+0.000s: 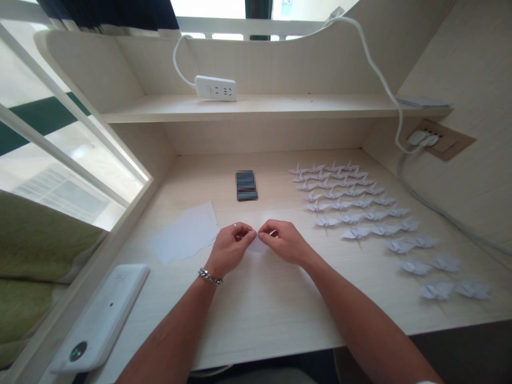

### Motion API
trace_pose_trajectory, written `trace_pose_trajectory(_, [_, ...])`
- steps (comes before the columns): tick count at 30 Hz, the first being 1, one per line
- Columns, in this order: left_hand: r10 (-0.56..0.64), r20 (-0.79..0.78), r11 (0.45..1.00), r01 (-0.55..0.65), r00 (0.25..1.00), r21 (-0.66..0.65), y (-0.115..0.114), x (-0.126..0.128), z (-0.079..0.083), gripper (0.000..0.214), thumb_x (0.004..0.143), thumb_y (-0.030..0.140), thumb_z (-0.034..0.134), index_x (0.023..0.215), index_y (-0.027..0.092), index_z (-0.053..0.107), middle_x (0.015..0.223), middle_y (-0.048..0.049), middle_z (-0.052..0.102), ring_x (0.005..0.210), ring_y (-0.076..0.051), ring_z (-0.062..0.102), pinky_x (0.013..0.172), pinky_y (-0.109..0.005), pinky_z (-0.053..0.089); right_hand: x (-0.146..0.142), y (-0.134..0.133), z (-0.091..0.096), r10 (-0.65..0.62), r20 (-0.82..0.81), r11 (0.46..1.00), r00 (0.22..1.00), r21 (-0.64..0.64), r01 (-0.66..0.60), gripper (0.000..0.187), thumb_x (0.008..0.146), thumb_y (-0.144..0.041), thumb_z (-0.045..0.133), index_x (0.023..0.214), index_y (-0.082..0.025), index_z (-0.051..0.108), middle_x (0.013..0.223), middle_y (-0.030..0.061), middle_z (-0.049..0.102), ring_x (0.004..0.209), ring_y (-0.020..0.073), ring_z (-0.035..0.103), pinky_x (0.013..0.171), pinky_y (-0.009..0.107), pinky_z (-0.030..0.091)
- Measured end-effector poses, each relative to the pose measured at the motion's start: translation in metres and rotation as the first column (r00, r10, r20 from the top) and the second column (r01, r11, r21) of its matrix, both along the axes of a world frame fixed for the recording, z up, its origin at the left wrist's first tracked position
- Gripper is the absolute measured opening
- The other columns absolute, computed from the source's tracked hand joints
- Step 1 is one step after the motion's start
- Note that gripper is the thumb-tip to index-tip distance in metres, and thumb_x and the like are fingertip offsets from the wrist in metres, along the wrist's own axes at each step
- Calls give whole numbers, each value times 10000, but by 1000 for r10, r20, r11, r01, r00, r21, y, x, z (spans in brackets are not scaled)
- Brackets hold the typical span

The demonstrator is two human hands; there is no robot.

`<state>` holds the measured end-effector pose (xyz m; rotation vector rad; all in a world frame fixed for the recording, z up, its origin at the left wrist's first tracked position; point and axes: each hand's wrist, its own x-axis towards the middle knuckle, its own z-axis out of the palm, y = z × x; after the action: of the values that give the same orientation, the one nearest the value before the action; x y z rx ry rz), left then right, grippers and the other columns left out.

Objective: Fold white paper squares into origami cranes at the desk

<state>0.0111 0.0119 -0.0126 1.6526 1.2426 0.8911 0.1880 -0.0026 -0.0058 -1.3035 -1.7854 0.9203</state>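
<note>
Both hands meet over the middle of the desk, pinching a small sheet of white paper (258,246) between them. My left hand (232,245), with a ring and a chain bracelet at the wrist, has thumb and index finger closed on the paper's left part. Thumb and fingers of my right hand (283,240) are closed on its right part, close to the left fingertips. The fingers cover much of the sheet, so its folds cannot be made out. Just left of my left hand lie loose white paper sheets (186,232), overlapping each other.
Rows of folded paper cranes (348,202) stand on the right side of the desk. A phone (246,185) lies beyond my hands. At the left edge is a long white device (102,314). A power strip (216,88) sits on the shelf (272,104); a white cable (376,66) hangs at right.
</note>
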Motion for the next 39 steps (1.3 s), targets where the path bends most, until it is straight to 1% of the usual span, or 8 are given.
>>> trace_pose_trajectory(6, [57,92,994,-47,994,-100,1,2,1,246,739,384,670,741,139,651,661,-23,634,587,-128,541,556,-244,419,11,6,-4,15,-77,997,997,-80,-21,115,770,-231,592,744,-169,685,745,18,701,711,148,615,651,249,445])
trace_pose_trajectory(15, [116,135,989,-102,984,-106,4,-6,5,260,714,394,702,732,138,664,666,-23,647,601,-127,554,564,-233,421,18,9,-2,-64,-149,991,987,-123,46,99,750,-230,612,746,-164,686,764,34,707,736,162,623,692,270,459])
trace_pose_trajectory(20, [27,96,994,-16,995,-111,1,-2,7,253,732,399,687,741,147,687,685,-35,679,618,-147,587,589,-253,453,9,5,-2,17,-146,996,989,-84,-29,151,792,-300,613,805,-163,678,789,33,694,728,152,609,679,269,460])
trace_pose_trajectory(24, [18,156,993,1,988,-121,1,-1,5,261,745,400,675,800,146,706,749,-61,715,671,-172,630,630,-274,485,8,8,-8,-57,-153,996,987,-82,45,147,804,-292,597,780,-162,661,757,26,675,693,143,590,665,267,455])
trace_pose_trajectory(27, [19,101,996,-10,995,-84,1,-1,6,245,761,388,658,797,150,706,751,-58,721,684,-174,640,646,-274,489,10,10,-11,-69,-171,994,983,-94,54,153,802,-301,600,784,-160,658,753,24,671,688,142,586,666,268,454])
trace_pose_trajectory(31, [-15,-28,1000,15,999,-12,-4,3,11,223,783,380,625,771,173,706,738,-35,721,668,-171,633,617,-260,475,5,7,-8,-11,-162,997,987,-80,-2,177,808,-318,599,837,-159,671,810,35,686,738,149,600,689,269,457])
trace_pose_trajectory(35, [-68,-106,997,70,992,21,-7,7,15,229,808,371,582,769,183,708,726,-26,714,653,-169,617,590,-257,456,0,5,-9,-54,-163,994,985,-100,38,170,794,-317,603,763,-160,660,740,19,661,694,140,576,640,255,437])
trace_pose_trajectory(39, [-69,-131,997,72,989,23,-6,4,17,195,796,340,580,754,188,696,705,-16,703,632,-158,605,601,-260,456,5,11,-14,-160,-344,977,925,-187,100,190,750,-350,640,731,-162,646,690,6,642,637,136,558,604,256,427])
